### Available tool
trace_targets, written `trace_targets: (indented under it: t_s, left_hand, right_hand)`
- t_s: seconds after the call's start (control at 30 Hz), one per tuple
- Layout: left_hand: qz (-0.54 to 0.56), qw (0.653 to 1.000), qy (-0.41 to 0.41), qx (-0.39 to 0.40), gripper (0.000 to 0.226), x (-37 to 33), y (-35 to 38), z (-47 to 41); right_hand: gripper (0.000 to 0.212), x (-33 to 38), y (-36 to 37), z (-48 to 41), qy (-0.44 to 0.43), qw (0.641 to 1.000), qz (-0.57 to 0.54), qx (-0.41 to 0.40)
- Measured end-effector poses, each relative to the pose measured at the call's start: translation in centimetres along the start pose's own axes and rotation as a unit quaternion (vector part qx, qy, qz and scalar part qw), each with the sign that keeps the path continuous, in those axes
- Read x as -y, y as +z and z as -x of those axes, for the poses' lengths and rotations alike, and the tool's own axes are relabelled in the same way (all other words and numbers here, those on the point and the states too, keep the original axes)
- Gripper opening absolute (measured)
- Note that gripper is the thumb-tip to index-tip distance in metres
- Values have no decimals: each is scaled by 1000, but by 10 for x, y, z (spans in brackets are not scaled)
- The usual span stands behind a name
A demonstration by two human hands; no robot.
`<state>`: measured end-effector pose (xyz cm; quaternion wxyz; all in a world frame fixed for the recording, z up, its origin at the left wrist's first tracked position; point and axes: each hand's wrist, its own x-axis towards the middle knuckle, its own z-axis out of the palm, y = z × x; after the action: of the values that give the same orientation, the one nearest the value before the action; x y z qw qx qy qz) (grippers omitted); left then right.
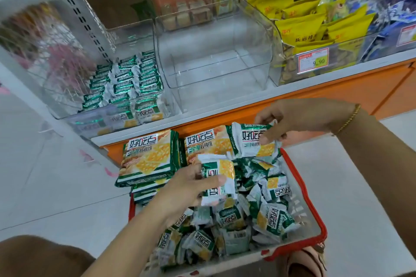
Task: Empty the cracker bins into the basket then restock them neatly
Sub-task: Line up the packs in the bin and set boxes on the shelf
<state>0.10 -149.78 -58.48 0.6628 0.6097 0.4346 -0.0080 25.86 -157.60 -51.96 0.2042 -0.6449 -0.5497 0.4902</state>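
Above the far right corner of the basket: right hand, thumb and fingers pinching one cracker packet by its top edge, printed face toward the camera, gold bracelet on the wrist. Over the middle of the basket: left hand, thumb on top and fingers curled beneath a second packet, just above the heap. Hands apart, each clamped on its own packet, neither touching the other. Below them, filling the basket from its middle to its near edge: loose packets, white and green, tumbled at all angles. Against the basket's far left corner: two large cracker packs, standing tilted side by side, more stacked flat under the left one. Basket itself white-walled and red-rimmed, sitting on the pale floor just before the orange shelf base. Up on the shelf, along its front edge: three see-through bins. Left bin carrying matching green packets set on edge in tidy rows. Middle bin showing only its own walls and floor. Right bin heaped with yellow packets, a red-framed price tag on its front reading 9.90.
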Motion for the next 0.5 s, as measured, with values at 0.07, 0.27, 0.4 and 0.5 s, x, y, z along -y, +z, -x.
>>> trace_targets:
  t_s: [0.07, 0.27, 0.4, 0.5]
  left_hand:
    - [-10, 999, 21, 30, 97, -17, -14, 9]
    - [-149, 987, 59, 4, 31, -54, -44, 10]
    - [-56, 993, 103, 12, 22, -70, -57, 8]
    - [6, 992, 126, 23, 25, -83, -70, 8]
  right_hand:
    - [18, 11, 3, 3, -27, 999, -21, -21]
    - [44, 49, 33, -17, -123, 992, -7, -29]
    - [43, 62, 37, -34, -126, 986, -58, -88]
    - [47, 68, 33, -41, -136, 980, -52, -139]
